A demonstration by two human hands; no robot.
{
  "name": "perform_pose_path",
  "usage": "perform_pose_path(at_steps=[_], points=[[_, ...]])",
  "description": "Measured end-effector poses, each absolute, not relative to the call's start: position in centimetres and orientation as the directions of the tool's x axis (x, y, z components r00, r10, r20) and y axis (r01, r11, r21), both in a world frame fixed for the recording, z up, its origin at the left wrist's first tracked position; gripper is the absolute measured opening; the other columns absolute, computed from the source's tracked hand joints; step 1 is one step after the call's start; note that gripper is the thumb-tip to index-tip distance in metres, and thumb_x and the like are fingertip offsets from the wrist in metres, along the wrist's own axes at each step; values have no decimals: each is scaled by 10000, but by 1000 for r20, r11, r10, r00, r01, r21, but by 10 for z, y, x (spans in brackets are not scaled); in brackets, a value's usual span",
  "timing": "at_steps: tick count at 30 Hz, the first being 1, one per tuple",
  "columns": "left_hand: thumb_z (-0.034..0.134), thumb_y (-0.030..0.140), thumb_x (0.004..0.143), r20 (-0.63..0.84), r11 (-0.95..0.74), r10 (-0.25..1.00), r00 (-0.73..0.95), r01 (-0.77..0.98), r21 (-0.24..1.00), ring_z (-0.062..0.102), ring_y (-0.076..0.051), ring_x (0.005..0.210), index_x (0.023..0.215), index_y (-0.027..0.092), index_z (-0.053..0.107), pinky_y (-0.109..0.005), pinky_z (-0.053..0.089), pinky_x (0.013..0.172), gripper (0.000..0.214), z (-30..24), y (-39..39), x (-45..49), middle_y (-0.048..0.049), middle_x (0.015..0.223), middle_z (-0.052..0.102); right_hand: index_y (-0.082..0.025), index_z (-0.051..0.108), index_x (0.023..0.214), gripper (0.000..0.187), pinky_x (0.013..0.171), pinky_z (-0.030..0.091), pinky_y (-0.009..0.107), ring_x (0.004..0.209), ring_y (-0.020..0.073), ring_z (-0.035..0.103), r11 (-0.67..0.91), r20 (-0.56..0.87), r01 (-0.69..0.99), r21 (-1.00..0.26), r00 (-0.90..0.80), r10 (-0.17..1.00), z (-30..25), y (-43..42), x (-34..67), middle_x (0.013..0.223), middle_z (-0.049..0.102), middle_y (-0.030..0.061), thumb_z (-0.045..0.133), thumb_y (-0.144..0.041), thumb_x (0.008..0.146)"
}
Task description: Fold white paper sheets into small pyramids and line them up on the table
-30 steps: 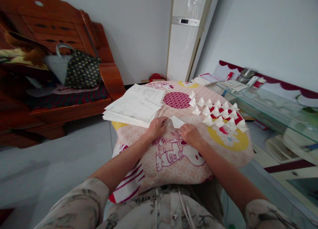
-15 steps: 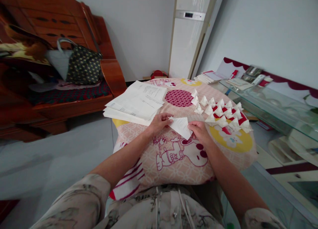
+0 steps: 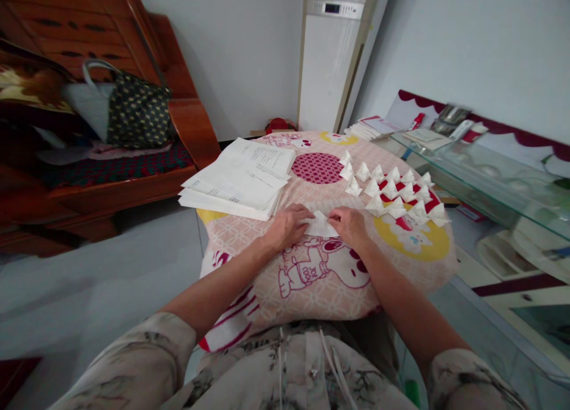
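Observation:
A small piece of folded white paper [image 3: 321, 225] lies on the patterned cloth between my hands. My left hand [image 3: 291, 225] is closed on its left side, fingertips at the edge. At the right side, my right hand [image 3: 350, 224] pinches the paper between thumb and fingers. Beyond my left hand lies a stack of printed white sheets [image 3: 240, 175]. Several folded white paper pyramids [image 3: 389, 189] stand in rows to the right, past my right hand.
The round table wears a pink cloth with cartoon prints [image 3: 267, 291]. A glass shelf [image 3: 472, 178] borders it on the right. At the left stands a wooden bench [image 3: 187, 125] with a dotted bag [image 3: 138, 110]. Another paper pile [image 3: 367, 127] sits at the back right.
The paper, earlier held tilted with a corner toward me, now lies lower and straighter with a level near edge and a peak on top. Both hands have drawn closer together.

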State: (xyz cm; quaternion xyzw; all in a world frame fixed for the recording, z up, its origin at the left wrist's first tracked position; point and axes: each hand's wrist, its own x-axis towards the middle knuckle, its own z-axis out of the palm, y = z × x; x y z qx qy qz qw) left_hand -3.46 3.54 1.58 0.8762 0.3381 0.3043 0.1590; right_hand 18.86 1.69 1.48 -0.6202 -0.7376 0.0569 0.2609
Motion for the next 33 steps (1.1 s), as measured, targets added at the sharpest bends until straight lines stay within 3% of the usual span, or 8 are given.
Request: perform_pose_path(at_steps=[4,10,16,20,24,28,33], points=[[654,259,871,320,-814,551,771,413,408,625,-255,1107,1136,161,711,-383,506,991,287,16,34,-33,-124,1151,686,-174,717,786,108,775,470,331,868,233,612,346,409,906,-244,-227,884,18,10,190,870,699,101,628,-138,835],[608,255,909,312,-824,535,785,404,397,624,-258,1096,1106,156,718,-386,496,984,247,15,36,-34,-138,1140,693,-186,730,1000,162,889,510,396,965,248,623,599,416,741,-303,-463,783,10,-6,196,985,710,94,699,-228,847],[545,304,959,333,-777,580,744,383,499,652,-218,989,923,167,731,-334,497,905,233,14,39,-39,-109,981,722,-188,755,885,161,861,508,381,934,237,627,599,375,730,-328,-482,792,7,-9,200,939,717,97,600,-145,882],[565,272,933,328,-722,641,694,398,566,646,-175,839,828,164,712,-289,486,788,211,13,44,-44,-71,878,713,-185,761,784,171,760,509,333,811,208,648,550,401,666,-503,-384,832,13,-6,206,831,723,73,610,-192,864],[595,239,874,308,-645,736,602,486,590,616,-156,767,780,159,701,-274,470,725,163,16,45,-45,-52,830,685,-175,754,726,159,670,480,286,687,171,627,405,338,646,-647,-234,912,19,-4,209,736,712,39,635,-245,804],[604,250,844,266,-579,795,546,551,601,588,-143,723,744,161,700,-261,453,681,164,19,47,-43,-38,784,667,-170,725,650,173,576,417,240,572,132,559,237,213,688,-686,-122,969,23,1,205,597,660,-4,629,-268,755],[655,271,795,207,-491,850,484,589,642,523,-111,619,617,151,674,-242,389,596,216,20,57,-42,-5,675,624,-164,701,592,146,515,351,229,509,120,520,138,129,745,-653,-70,989,28,8,200,514,615,-17,643,-226,712]])
